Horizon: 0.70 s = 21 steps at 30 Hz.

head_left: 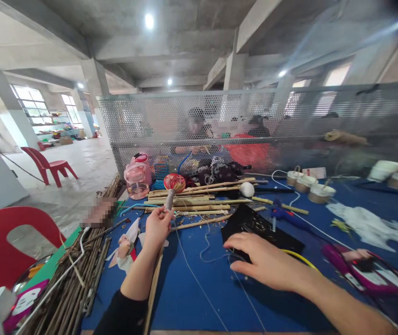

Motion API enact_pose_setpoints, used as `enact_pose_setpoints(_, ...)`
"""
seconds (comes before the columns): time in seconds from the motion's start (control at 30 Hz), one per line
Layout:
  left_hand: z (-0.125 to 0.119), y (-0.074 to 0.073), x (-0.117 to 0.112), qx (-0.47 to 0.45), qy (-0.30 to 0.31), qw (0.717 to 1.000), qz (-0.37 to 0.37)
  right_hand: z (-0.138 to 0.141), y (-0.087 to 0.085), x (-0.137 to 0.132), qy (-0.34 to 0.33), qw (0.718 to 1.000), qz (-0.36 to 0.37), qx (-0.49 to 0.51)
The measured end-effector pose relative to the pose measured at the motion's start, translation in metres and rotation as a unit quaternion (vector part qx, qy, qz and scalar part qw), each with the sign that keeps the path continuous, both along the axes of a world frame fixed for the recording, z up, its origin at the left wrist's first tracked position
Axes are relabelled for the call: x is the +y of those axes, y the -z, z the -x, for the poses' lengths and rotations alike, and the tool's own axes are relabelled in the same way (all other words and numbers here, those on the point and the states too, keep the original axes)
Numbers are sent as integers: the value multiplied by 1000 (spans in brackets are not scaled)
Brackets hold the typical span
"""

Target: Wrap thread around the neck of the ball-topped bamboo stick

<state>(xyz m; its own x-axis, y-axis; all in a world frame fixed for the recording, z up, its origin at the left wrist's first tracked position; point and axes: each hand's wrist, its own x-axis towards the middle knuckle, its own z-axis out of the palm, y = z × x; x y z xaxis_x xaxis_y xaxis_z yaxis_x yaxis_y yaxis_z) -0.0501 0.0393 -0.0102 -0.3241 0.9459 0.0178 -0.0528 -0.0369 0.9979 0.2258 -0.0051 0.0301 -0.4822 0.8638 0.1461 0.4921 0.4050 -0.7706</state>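
Note:
My left hand (157, 228) is closed around the lower end of a stick topped with a red and gold ball (174, 183), holding it upright over the blue table (192, 288). Out to the right, my right hand (258, 258) lies with its fingers spread on the table, its fingertips at the near edge of a black perforated sheet (260, 225). Thin white and blue cords (206, 246) trail between the two hands. A row of bamboo sticks (199, 200) lies just behind the left hand.
A bundle of thin twigs (80, 274) runs along the table's left edge. A pink water jug (136, 179), a white ball (247, 189), small round tubs (310, 186), a blue tool (284, 215) and white cloth (369, 225) lie about. People sit behind a perforated metal screen (255, 125). Red chairs (49, 165) stand left.

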Motion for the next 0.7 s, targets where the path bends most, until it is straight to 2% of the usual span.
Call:
enact_pose_setpoints(0.07,-12,1,-4,30,14,999,-5,1,11,-10,-1,999,46,11)
enact_pose_setpoints(0.13,-27,0,-10,77,34,996,-14,11,16,-9,36,990,89,105)
enact_pose_setpoints(0.2,-44,-1,-17,140,58,988,-33,26,20,-2,77,960,144,229)
enact_pose_setpoints(0.23,-52,-2,-21,176,65,981,-49,35,22,3,77,937,192,282)
enact_pose_setpoints(0.33,-68,-5,-31,257,69,958,-107,58,25,17,-23,862,344,370)
enact_pose_setpoints(0.37,-70,-6,-33,279,61,951,-123,63,26,21,-58,846,370,379)
enact_pose_setpoints(0.43,-72,-8,-36,315,38,937,-143,70,28,27,-90,834,384,387)
enact_pose_setpoints(0.5,-71,-10,-38,343,16,927,-152,74,29,31,-87,843,367,385)
enact_pose_setpoints(0.57,-69,-11,-37,366,6,918,-150,76,31,35,-84,868,326,364)
enact_pose_setpoints(0.63,-68,-12,-35,392,0,909,-144,74,34,40,-77,913,277,290)
enact_pose_setpoints(0.7,-68,-14,-31,416,-5,898,-143,67,37,48,-55,962,211,164)
